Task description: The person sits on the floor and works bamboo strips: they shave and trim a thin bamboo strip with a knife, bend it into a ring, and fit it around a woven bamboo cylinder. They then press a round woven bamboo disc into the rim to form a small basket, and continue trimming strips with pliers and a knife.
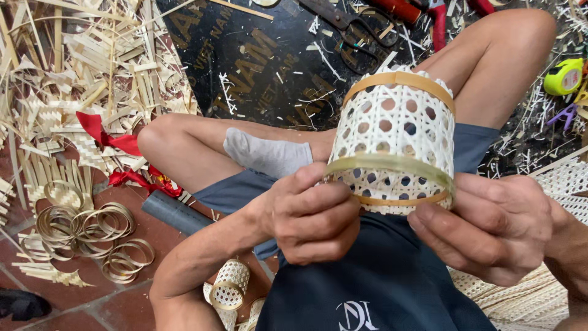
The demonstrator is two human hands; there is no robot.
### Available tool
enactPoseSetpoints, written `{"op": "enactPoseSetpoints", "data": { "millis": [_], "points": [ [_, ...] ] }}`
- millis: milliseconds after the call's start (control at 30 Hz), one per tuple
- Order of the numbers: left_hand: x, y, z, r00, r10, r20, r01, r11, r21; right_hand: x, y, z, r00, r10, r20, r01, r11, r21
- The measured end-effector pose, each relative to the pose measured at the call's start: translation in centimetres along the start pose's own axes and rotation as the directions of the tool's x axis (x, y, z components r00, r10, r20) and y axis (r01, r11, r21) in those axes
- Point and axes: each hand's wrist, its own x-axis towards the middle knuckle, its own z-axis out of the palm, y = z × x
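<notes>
I hold a small cylindrical basket (395,132) of open-weave pale cane in front of my lap, its open end toward me. A tan bamboo hoop rings its far end and a pale greenish hoop (392,167) sits around the near rim. My left hand (312,214) grips the near rim on the left side, thumb on the hoop. My right hand (493,227) pinches the rim at the lower right. My crossed legs and dark shorts lie beneath.
Bamboo strips and woven scraps (73,79) pile at the left, with loose bamboo rings (98,230), a red ribbon (107,138) and a grey tube (174,213). Another small woven cylinder (229,285) lies below. Scissors (352,30), a yellow tape measure (563,76) and woven mat (566,181) lie around.
</notes>
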Motion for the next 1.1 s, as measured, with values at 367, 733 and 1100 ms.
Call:
{"op": "enactPoseSetpoints", "data": {
  "millis": [367,733,1100],
  "points": [
    [-2.2,0.9,-0.4,0.986,-0.164,-0.035,0.16,0.982,-0.095,0.7,0.6,1.7,0.984,0.176,0.013,-0.175,0.964,0.198],
    [-9.5,-5.1,6.1,0.637,-0.729,-0.251,0.77,0.587,0.25,1.9,8.5,24.3,0.305,0.95,0.073,-0.837,0.23,0.497],
    [-16.3,-9.7,3.9,-0.037,-0.955,-0.296,0.977,0.028,-0.213,2.8,13.8,26.4,0.71,0.7,-0.075,-0.663,0.701,0.263]
  ]
}}
